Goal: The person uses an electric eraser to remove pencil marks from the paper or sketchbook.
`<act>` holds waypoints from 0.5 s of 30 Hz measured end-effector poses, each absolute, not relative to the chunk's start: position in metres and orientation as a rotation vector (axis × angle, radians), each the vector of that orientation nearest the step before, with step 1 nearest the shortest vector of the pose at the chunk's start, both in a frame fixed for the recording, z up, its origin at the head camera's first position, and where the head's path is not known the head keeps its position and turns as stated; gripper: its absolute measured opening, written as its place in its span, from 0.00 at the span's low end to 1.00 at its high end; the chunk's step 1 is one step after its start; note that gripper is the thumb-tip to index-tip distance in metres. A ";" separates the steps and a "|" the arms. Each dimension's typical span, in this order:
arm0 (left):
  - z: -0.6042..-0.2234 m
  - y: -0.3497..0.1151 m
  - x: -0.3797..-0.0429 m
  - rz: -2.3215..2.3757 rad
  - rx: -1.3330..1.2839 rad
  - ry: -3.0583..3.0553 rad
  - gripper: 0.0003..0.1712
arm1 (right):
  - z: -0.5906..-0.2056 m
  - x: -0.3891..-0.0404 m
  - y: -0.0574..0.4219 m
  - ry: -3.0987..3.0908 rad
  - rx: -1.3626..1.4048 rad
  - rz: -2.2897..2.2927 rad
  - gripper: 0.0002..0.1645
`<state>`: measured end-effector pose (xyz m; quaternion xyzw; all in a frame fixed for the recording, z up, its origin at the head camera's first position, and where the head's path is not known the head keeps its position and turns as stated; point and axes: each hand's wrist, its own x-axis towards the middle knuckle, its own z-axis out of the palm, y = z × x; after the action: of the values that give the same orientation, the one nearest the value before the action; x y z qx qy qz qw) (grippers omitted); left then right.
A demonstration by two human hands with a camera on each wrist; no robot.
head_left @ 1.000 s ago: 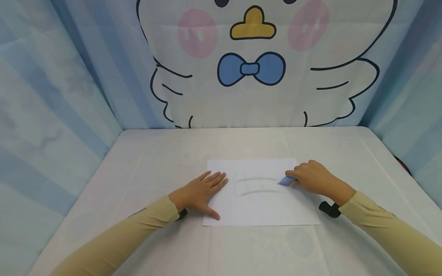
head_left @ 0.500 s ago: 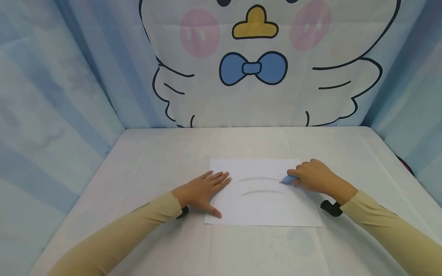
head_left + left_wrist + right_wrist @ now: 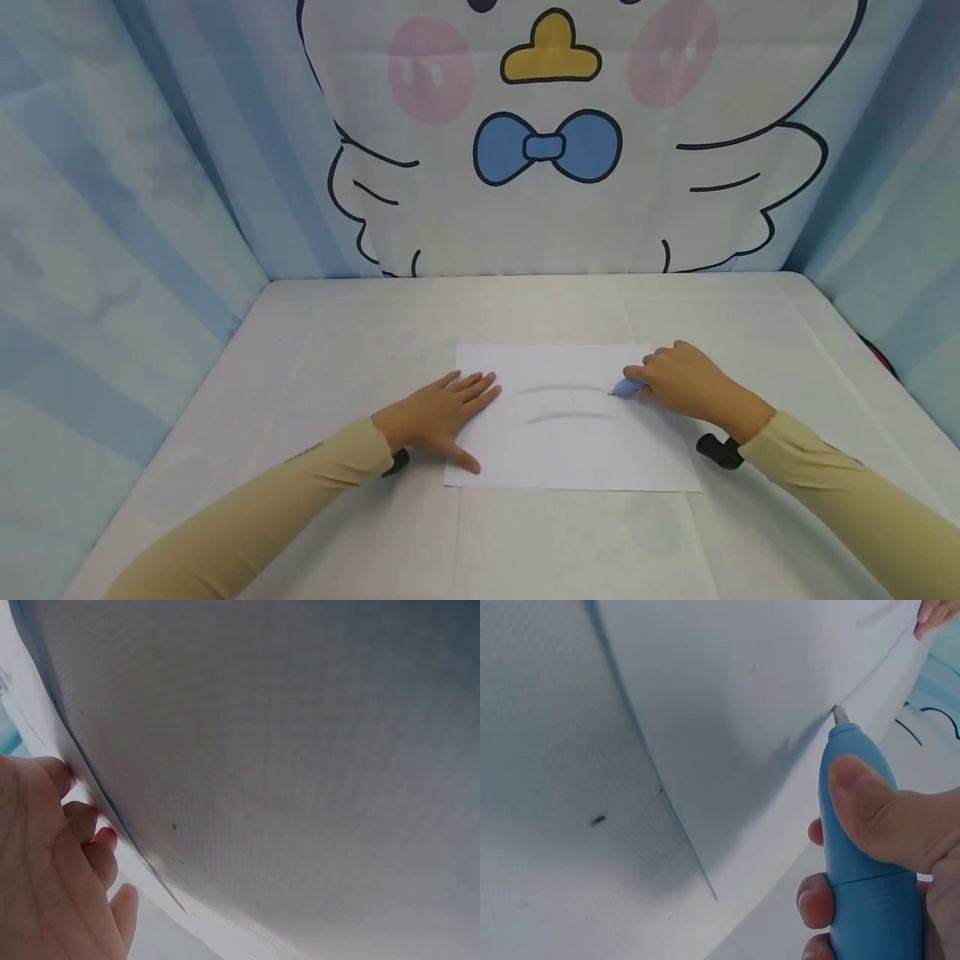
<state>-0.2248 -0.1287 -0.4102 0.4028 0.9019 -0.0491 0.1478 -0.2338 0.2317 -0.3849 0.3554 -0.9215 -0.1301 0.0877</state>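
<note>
A sheet of white paper (image 3: 570,458) lies on the table, marked with two faint, smudged grey curved lines (image 3: 570,416) near its middle. My left hand (image 3: 442,421) rests on the paper's left edge, fingers and thumb spread. In the left wrist view its fingers reach the sheet's edge (image 3: 112,806). My right hand (image 3: 678,383) grips a blue electric eraser (image 3: 870,900), the thumb along its side and the other fingers curled behind. Its narrow grey tip (image 3: 840,714) is right at the paper, by the right end of the upper line. Most of its body is hidden in the head view.
A pale cloth covers the table (image 3: 360,317). Behind it hangs a curtain (image 3: 525,225) printed with a cartoon face and blue bow tie, and more curtain (image 3: 97,250) closes off both sides. Dark camera mounts (image 3: 720,451) sit under the wrists.
The eraser's tip has shifted slightly right and away from me along the end of the upper line. My left hand stays spread on the paper, and the head view has swayed a little.
</note>
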 end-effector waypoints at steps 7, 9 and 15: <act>-0.410 -0.129 -0.223 -0.165 1.144 2.589 0.62 | -0.384 -0.233 0.231 -2.765 1.048 -0.394 0.14; -0.411 -0.129 -0.223 -0.172 1.145 2.586 0.62 | -0.384 -0.232 0.232 -2.775 1.049 -0.390 0.14; -0.412 -0.129 -0.224 -0.154 1.154 2.583 0.63 | -0.386 -0.233 0.232 -2.764 1.043 -0.376 0.12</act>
<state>-0.2241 -0.1291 -0.4121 0.4024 0.9009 -0.0537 0.1537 -0.2325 0.2319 -0.3859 0.3490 -0.9250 -0.1258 0.0818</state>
